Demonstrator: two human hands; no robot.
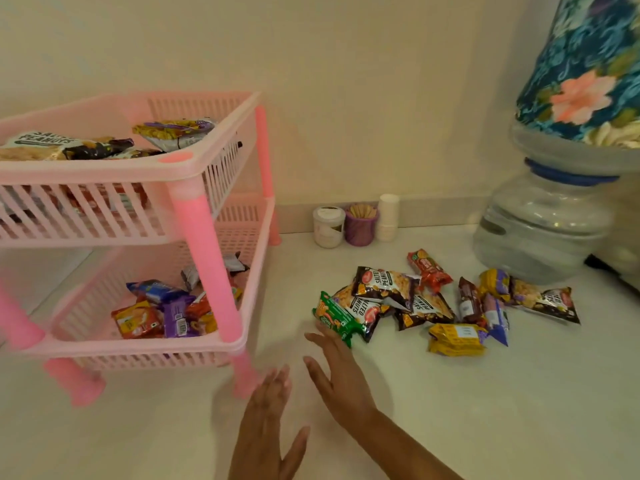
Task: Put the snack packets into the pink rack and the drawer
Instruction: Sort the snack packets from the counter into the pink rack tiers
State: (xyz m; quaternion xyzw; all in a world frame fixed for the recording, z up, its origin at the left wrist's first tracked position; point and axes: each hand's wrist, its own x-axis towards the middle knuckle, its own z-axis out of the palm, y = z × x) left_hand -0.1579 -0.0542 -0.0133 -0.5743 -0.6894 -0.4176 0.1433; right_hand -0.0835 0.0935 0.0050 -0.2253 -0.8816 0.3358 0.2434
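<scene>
A two-tier pink rack (204, 244) stands on the left of the white counter. Its top tier holds peanut packets (45, 145) and its bottom tier holds several small snack packets (162, 310). A loose pile of snack packets (426, 299) lies on the counter to the right, with a green packet (334, 317) at its near left end. My right hand (337, 372) is open, fingers straight, fingertips just short of the green packet. My left hand (266, 424) is open and flat above the counter, beside the rack's front leg. No drawer is in view.
A large water bottle (547, 216) under a floral cloth cover (588, 71) stands at the back right. Against the wall sit a white jar (328, 226), a purple cup of sticks (361, 224) and stacked paper cups (388, 216).
</scene>
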